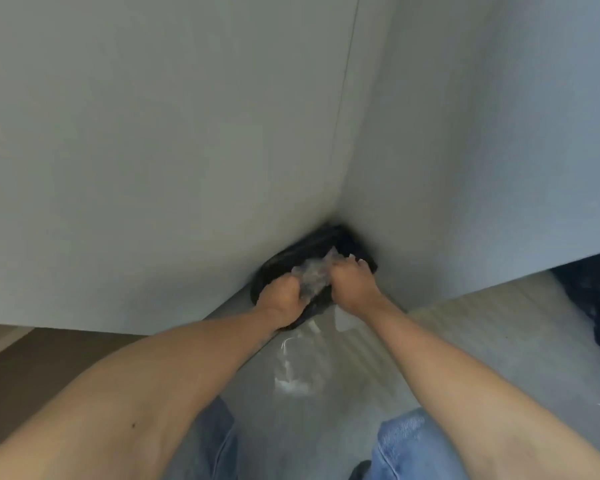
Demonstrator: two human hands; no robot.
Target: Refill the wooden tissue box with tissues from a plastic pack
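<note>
Both my hands reach down into a wall corner. My left hand (280, 298) and my right hand (353, 286) are closed on a crumpled piece of clear plastic wrap (313, 274) held between them. The plastic sits over the mouth of a black bin lined with a dark bag (326, 242), which stands on the floor against the corner. The picture is blurred. Neither the wooden tissue box nor any tissues are in view.
Pale grey walls (187, 150) meet at the corner right behind the bin. The floor (465, 341) is light grey with a shiny reflection. A dark wooden surface (32, 358) lies at the lower left. Something dark (596, 306) shows under the right wall edge. My jeans-clad knees (409, 445) are at the bottom.
</note>
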